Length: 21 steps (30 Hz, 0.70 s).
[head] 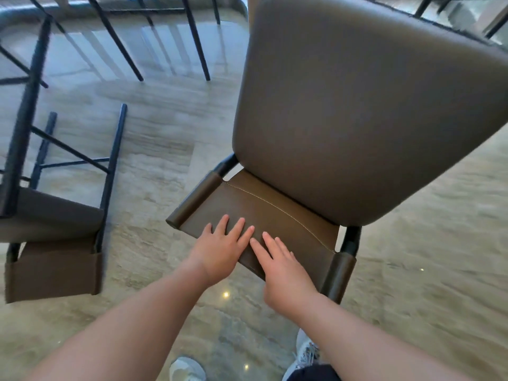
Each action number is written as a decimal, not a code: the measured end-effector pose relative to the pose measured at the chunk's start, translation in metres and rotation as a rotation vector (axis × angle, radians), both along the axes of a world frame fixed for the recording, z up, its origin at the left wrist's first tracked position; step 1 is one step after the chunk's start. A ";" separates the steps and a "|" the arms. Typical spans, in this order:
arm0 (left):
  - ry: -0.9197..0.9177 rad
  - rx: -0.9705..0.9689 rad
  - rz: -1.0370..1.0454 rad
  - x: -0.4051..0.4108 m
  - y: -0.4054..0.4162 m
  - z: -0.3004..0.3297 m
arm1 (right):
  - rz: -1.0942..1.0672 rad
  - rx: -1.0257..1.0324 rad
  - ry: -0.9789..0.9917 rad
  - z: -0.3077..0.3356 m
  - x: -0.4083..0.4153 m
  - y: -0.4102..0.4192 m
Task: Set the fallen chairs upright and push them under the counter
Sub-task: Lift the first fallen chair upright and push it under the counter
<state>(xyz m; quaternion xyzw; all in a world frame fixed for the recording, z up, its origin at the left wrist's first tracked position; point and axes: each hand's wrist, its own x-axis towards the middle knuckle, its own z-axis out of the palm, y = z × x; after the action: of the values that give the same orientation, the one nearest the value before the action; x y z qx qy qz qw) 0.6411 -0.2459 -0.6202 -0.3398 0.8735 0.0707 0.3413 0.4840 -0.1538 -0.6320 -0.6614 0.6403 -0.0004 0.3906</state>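
Observation:
A brown leather chair with a black frame stands in front of me, its wide padded seat [357, 105] tilted in the view. Its sling backrest [277, 210] is nearest to me. My left hand [220, 251] and my right hand [283, 273] lie side by side on the backrest with straight fingers pressing against the leather. A second chair of the same kind [52, 268] lies fallen on the floor at the left, with its black legs [110, 160] pointing away from me.
Black legs of other chairs [192, 37] stand in a row at the top, below a grey rounded edge [236, 4]. Glossy beige stone floor [165, 119] stretches between the chairs. My shoes [187, 369] show at the bottom edge.

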 end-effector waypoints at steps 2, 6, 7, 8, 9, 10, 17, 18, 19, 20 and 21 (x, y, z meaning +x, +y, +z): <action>0.013 -0.018 -0.003 -0.018 -0.008 0.025 | 0.000 -0.035 -0.016 0.028 -0.021 -0.008; 0.060 -0.069 -0.055 -0.051 -0.027 0.071 | 0.008 -0.119 -0.002 0.081 -0.063 -0.024; 0.072 -0.083 -0.071 -0.058 -0.033 0.083 | 0.012 -0.135 0.004 0.093 -0.072 -0.029; 0.088 -0.098 -0.078 -0.064 -0.040 0.093 | 0.019 -0.148 0.011 0.105 -0.080 -0.035; 0.108 -0.111 -0.076 -0.070 -0.047 0.105 | 0.024 -0.161 0.017 0.117 -0.089 -0.041; 0.129 -0.124 -0.072 -0.077 -0.055 0.116 | 0.027 -0.174 0.024 0.129 -0.099 -0.047; 0.389 -0.344 -0.092 -0.137 -0.111 0.198 | 0.046 -0.324 0.121 0.197 -0.160 -0.095; 0.408 -0.352 -0.072 -0.146 -0.118 0.207 | 0.046 -0.330 0.151 0.205 -0.167 -0.101; 0.427 -0.350 -0.042 -0.153 -0.125 0.216 | 0.035 -0.346 0.182 0.215 -0.174 -0.106; 0.433 -0.352 -0.020 -0.158 -0.132 0.221 | 0.017 -0.378 0.218 0.226 -0.180 -0.112; 0.425 -0.342 -0.002 -0.162 -0.140 0.224 | 0.005 -0.429 0.262 0.236 -0.187 -0.118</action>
<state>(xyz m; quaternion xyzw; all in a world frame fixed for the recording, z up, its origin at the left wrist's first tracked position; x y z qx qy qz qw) 0.4789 -0.3854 -0.3959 -0.3692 0.9251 -0.0086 0.0879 0.2975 -0.2718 -0.3962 -0.7252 0.6691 -0.0495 0.1548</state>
